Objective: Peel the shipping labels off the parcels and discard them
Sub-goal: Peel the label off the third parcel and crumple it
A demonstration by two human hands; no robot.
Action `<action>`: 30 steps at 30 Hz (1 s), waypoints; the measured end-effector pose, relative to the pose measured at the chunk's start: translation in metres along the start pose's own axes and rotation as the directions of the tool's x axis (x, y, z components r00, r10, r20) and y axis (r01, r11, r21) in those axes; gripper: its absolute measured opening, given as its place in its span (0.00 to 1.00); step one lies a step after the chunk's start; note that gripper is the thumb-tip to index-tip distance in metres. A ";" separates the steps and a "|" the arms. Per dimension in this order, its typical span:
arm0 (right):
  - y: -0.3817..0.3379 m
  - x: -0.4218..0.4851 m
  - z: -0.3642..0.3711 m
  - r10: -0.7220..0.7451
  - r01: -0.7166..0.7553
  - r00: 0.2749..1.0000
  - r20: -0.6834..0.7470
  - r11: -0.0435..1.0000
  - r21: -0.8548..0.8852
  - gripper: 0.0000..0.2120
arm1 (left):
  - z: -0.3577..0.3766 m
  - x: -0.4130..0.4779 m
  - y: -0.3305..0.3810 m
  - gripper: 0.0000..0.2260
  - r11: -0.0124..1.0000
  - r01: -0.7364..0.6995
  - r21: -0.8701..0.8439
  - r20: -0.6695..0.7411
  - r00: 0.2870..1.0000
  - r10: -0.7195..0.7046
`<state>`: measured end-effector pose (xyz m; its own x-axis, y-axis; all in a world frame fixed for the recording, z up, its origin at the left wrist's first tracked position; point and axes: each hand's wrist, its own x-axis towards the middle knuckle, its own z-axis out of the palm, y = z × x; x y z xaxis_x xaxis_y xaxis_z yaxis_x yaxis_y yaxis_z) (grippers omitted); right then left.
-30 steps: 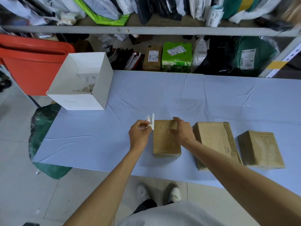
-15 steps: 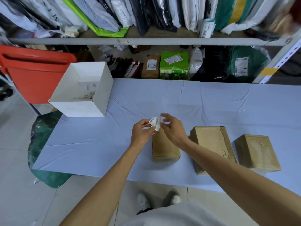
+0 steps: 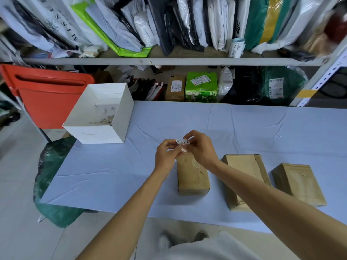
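Balling up peeled label [image 3: 181, 144], pinched btwn fingertips of left hand [image 3: 166, 156] & right hand [image 3: 201, 149], just above nearest parcel [image 3: 192, 175]. Next, prob.: carry to white box [image 3: 97, 113], well left of fingers, & drop.

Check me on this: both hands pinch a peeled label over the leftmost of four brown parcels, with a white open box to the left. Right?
No: the head view shows three brown parcels, not four: the leftmost parcel, middle parcel and right parcel. The left hand and right hand pinch the label over the leftmost one, and the white box sits to the left.
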<state>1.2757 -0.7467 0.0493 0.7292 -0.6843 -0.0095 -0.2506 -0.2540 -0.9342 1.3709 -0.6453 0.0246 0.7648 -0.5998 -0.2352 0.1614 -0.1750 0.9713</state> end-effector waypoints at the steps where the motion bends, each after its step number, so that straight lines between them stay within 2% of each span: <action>1: 0.000 0.000 -0.001 0.010 -0.010 1.000 0.005 1.000 0.008 0.07 | -0.002 -0.001 0.000 0.08 1.000 0.001 -0.003 0.005 1.000 -0.001; 6: 0.000 0.002 -0.004 0.039 -0.051 0.994 0.100 0.992 0.117 0.02 | -0.014 -0.004 0.000 0.06 0.997 -0.065 0.039 0.033 0.997 0.063; 10: -0.002 0.000 -0.004 0.045 -0.064 0.993 0.106 0.981 0.185 0.01 | -0.018 -0.004 0.007 0.03 0.991 -0.092 0.098 0.083 0.993 0.084; 14: -0.003 0.002 -0.003 0.063 -0.081 0.993 0.095 0.975 0.208 0.02 | -0.019 -0.004 0.013 0.05 0.988 -0.106 0.110 0.135 0.987 0.091; 18: -0.003 0.006 0.000 0.083 -0.097 0.994 0.077 0.973 0.208 0.05 | -0.010 -0.009 0.014 0.08 0.992 -0.105 0.063 0.023 0.994 0.104; 20: -0.004 0.005 0.000 0.098 -0.124 0.990 0.101 0.947 0.295 0.06 | -0.005 -0.011 0.013 0.09 0.992 -0.111 0.065 -0.020 0.993 0.112; 24: -0.003 0.005 0.003 0.144 -0.140 0.989 0.016 0.921 0.363 0.04 | -0.001 -0.011 0.017 0.09 0.989 -0.123 0.083 -0.031 0.992 0.126; 28: 0.003 0.001 0.007 0.218 -0.193 0.975 -0.045 0.927 0.323 0.11 | 0.002 -0.012 0.026 0.10 0.946 -0.191 0.262 0.073 0.981 0.178; 30: 0.005 -0.001 0.007 0.237 -0.212 0.970 -0.053 0.934 0.286 0.08 | 0.005 -0.015 0.027 0.08 0.898 -0.273 0.346 0.108 0.962 0.251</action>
<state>1.2781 -0.7432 0.0418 0.6143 -0.7602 -0.2113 -0.2069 0.1033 -0.9729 1.3608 -0.6445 0.0543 0.7090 -0.7051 0.0136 -0.2798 -0.2635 0.9232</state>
